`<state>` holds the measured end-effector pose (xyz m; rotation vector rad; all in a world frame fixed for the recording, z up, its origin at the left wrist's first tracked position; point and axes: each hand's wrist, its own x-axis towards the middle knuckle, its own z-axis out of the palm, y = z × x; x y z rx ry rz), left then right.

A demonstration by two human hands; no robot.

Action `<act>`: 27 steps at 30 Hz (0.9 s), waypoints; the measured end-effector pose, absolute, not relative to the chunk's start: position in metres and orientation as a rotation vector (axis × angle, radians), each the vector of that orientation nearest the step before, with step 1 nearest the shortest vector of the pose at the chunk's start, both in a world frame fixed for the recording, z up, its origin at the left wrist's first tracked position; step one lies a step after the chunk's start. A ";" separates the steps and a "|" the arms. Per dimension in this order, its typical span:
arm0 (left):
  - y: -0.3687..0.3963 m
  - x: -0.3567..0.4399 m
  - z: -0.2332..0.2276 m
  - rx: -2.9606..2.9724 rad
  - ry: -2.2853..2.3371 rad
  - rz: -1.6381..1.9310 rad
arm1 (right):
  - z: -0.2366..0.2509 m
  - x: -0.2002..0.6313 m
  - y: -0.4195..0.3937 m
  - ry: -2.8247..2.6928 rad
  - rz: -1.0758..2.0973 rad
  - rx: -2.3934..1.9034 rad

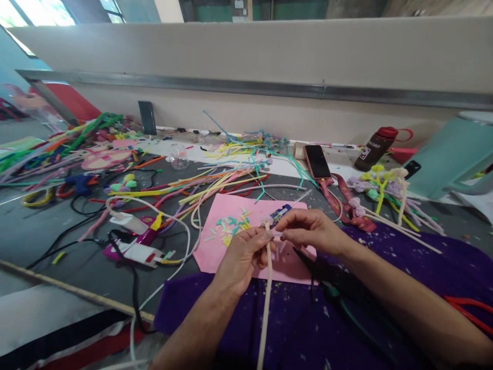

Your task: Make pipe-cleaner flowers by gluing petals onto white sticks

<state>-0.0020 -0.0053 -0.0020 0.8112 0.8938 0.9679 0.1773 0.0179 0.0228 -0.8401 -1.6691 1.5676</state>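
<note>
Here the left hand [242, 257] pinches the cream pipe cleaner [265, 303] upright over the pink sheet [231, 246]; the right hand [308, 228] seemingly pinches its tip, which could slip or fray.

1. Cream pipe cleaner [266, 288], pinched between left hand [241, 259] and right hand [308, 228]: fuzzy, matt pile.
2. Pink sheet [215, 246]: flat, matt, looks like paper or thin foam; cannot tell which.
3. Coloured snippets [231, 223] on the sheet: same fuzzy, matt stuff.
4. Purple cloth [423, 257]: soft woven fabric, matt, flecked with lint.
5. Table top [38, 226]: grey, matt, smooth.
6. Phone [316, 161]: glossy black glass face, pinkish case.
7. Bottle [375, 148]: dark plastic, slight sheen, red cap.
8. Metal rail [231, 86] along the wall: brushed, dull shine.
9. Clear cup [179, 155]: transparent, glossy plastic.
</note>
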 end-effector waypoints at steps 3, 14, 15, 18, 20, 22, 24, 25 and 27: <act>-0.006 -0.001 -0.003 0.775 0.862 0.951 | 0.022 0.174 0.015 -1.725 1.448 -0.752; -0.006 -0.001 -0.005 0.558 0.753 0.838 | 0.002 0.162 0.014 -1.493 1.540 -0.777; -0.006 0.000 -0.005 0.546 0.734 0.831 | 0.001 0.162 0.014 -1.480 1.532 -0.781; -0.007 0.002 -0.004 0.541 0.722 0.820 | 0.001 0.162 0.014 -1.470 1.513 -0.797; -0.008 0.003 -0.004 0.552 0.740 0.825 | 0.000 0.162 0.013 -1.472 1.525 -0.800; -0.008 0.004 -0.004 0.562 0.766 0.839 | -0.001 0.161 0.013 -1.472 1.527 -0.802; -0.008 0.004 -0.004 0.569 0.800 0.840 | -0.001 0.160 0.011 -1.484 1.504 -0.817; -0.008 0.005 -0.003 0.570 0.819 0.836 | 0.000 0.160 0.011 -1.498 1.482 -0.828; -0.008 0.005 -0.002 0.567 0.847 0.834 | 0.001 0.158 0.010 -1.540 1.423 -0.855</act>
